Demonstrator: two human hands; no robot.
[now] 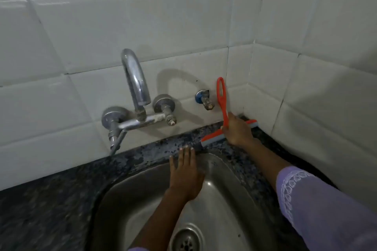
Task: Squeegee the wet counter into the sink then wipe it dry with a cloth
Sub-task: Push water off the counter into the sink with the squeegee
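The right hand [236,130] covers the middle of the squeegee [222,108], hiding where its orange handle meets the blade bar; only the two blade ends show either side of that hand. The left hand [185,175] hides part of the sink [234,179] rim behind it. The drain [186,238] in the sink bowl is cut off by the lower edge. The purple sleeve [326,210] runs out at the lower right corner. The counter [51,199] left of the sink is blurred, its speckle smeared, so wetness there cannot be judged.
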